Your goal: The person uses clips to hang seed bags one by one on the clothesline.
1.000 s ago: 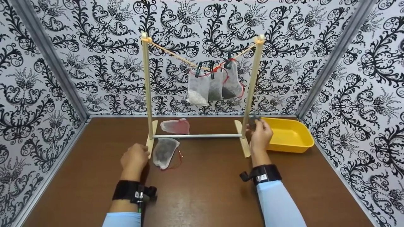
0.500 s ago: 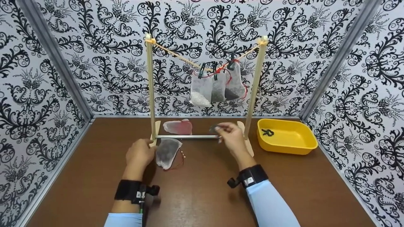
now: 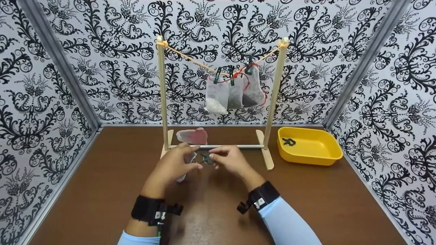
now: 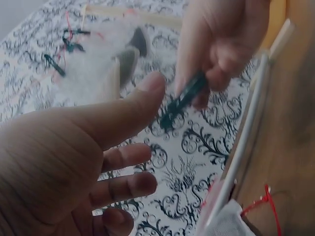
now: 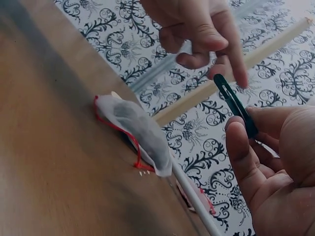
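Note:
My right hand [image 3: 230, 160] pinches a dark green clip [image 5: 232, 105] between thumb and fingers, above the table. Facing it, my left hand [image 3: 175, 163] has its thumb and fingers spread, with nothing held; its fingertips are close to the clip in the right wrist view. Under the left hand lies a white mesh bag with dark contents [image 5: 140, 128] and a red drawstring, partly hidden in the head view. Behind the rod lies a second mesh bag, with pinkish contents [image 3: 196, 136].
A wooden frame [image 3: 161, 92] with a white crossbar [image 3: 235, 146] carries a sagging cord [image 3: 190, 60]. Three filled mesh bags [image 3: 217, 97] hang from it by dark clips. At the right stands a yellow tray [image 3: 311, 160] holding a dark clip [image 3: 289, 142].
The right hand has moved left from beside the yellow tray, bringing the green clip. My left hand has moved right from the frame's left foot and spread its fingers.

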Action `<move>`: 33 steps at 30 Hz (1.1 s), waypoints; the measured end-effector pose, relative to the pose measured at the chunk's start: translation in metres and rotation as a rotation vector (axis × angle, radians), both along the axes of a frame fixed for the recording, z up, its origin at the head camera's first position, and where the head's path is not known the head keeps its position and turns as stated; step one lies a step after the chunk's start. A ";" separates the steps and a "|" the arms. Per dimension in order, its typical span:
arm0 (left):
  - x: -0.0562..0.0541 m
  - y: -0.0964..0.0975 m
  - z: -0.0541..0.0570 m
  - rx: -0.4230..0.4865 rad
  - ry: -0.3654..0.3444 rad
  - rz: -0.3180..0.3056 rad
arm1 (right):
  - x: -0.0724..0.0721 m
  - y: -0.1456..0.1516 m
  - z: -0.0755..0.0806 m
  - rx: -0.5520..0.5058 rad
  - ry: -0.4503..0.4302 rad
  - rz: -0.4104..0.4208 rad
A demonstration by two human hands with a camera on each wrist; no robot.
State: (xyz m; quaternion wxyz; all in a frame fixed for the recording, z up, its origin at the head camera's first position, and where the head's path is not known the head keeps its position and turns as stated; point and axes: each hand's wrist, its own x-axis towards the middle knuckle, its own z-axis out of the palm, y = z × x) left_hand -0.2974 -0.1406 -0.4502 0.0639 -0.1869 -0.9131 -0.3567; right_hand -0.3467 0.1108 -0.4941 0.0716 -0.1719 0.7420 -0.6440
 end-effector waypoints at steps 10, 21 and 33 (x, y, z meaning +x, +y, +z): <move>0.007 0.006 0.006 -0.125 0.053 -0.015 | 0.001 -0.003 0.003 -0.003 0.034 0.049; 0.005 -0.009 0.008 -0.055 0.189 0.024 | 0.001 -0.004 0.002 -0.066 -0.041 0.019; -0.003 -0.040 0.002 -0.079 0.428 0.263 | 0.000 -0.042 -0.014 0.656 0.478 0.195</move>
